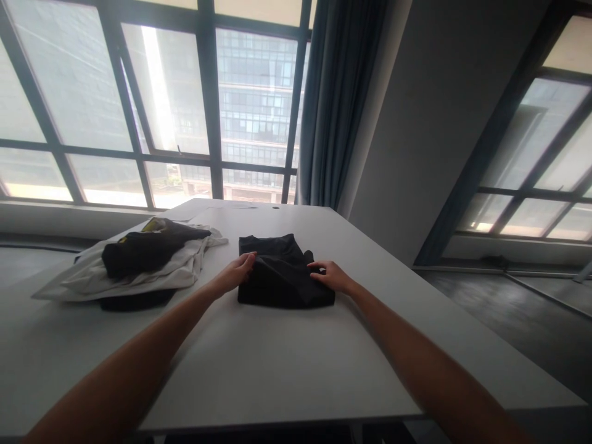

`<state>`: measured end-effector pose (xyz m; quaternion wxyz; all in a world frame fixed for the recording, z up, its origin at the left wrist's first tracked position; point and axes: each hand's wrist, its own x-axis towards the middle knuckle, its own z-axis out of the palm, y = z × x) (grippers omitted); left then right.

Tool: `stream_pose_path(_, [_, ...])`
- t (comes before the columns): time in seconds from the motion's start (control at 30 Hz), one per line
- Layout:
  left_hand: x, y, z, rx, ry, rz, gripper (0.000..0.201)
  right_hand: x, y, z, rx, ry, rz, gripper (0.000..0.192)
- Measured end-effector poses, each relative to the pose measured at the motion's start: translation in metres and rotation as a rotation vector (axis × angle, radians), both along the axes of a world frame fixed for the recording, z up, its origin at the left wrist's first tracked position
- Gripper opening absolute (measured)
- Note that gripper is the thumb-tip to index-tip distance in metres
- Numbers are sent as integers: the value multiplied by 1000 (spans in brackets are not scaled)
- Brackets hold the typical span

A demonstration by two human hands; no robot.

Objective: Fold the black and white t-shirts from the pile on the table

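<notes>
Hands on folded black garment [281,271], centre of the frame, lying flat on white table [277,364]. Left hand [237,272] resting on the garment's left edge, fingers curled lightly over the cloth, pressing rather than gripping. Right hand [331,275] laid open on the right edge, fingertips touching the fabric, nothing clasped. Garment already a compact rectangle, edges mostly squared, one diagonal crease across the top layer; by the look of it, folding nearly finished, only smoothing or a last tuck left. At left of the frame, well apart from the hands, loose heap of clothes [139,265]: dark piece on top of white ones, unfolded, apparently yet to be done. Windows and curtain [333,105] behind, upper part of the frame.
</notes>
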<state>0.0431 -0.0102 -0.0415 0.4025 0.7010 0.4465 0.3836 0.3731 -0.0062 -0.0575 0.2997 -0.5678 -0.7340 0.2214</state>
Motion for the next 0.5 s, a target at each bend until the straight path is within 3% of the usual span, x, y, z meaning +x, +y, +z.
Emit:
stream_pose_path(0.17, [-8,-10,16,-71,181,-155,71,0,2,-3,54,-4,-20,37])
stream_pose_path(0.3, [-17,-14,23,-327,326,-275,70,-1,5,-7,119,34,-7,39])
stream_pose_path(0.37, [-18,-16,26,-405,358,-286,77,-3,5,-9,113,32,14,40])
stream_pose_path(0.5, [-16,-22,32,-396,405,-225,81,-4,4,-9,50,44,43,44])
